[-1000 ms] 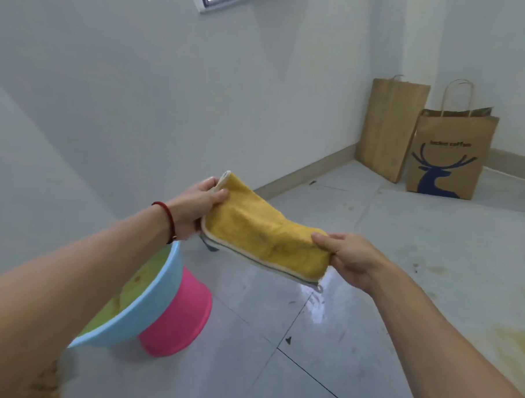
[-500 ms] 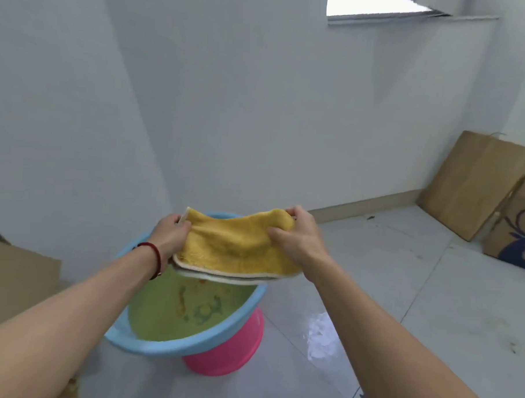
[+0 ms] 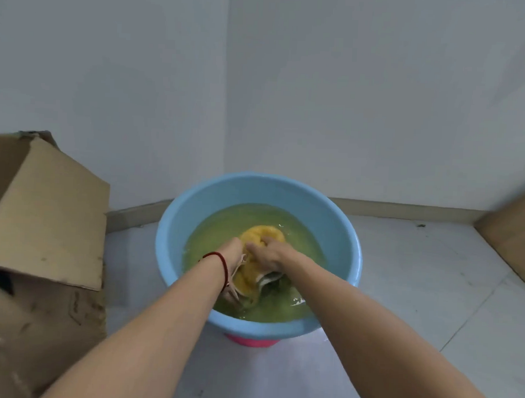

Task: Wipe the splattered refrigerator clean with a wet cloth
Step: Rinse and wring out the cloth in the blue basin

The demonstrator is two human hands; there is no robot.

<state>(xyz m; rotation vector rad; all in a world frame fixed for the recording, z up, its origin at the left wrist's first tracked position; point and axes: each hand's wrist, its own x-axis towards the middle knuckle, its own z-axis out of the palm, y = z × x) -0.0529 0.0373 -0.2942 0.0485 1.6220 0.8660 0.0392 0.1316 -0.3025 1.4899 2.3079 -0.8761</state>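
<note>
A: Head view. Where's the cloth relative to the hands?

B: Yellow cloth (image 3: 260, 260) is bunched in the blue basin (image 3: 176, 222), partly sunk in the greenish water (image 3: 221, 227). Both hands are on it. Left hand (image 3: 233, 253) grips the left side, right hand (image 3: 268, 253) sits on top and to the right, fingers (image 3: 265, 240) curled into the fabric.

A: Long axis?

B: Runs roughly near-to-far: far lump above the knuckles, near end with the grey-white hem trailing toward the body under the right wrist. Neither hand is nearer; they touch across the cloth.

A: So the next move?

B: My read: a wring or a lift straight up. Cloth is between and under the fingers, so no reach needed. Left fingertips are hidden by cloth and water; grip inferred from the curl.

A: Fridge?

B: Not in frame. Cardboard box (image 3: 44, 207) at left, pink stool (image 3: 250, 340) under the basin, tiled floor (image 3: 402, 280).
</note>
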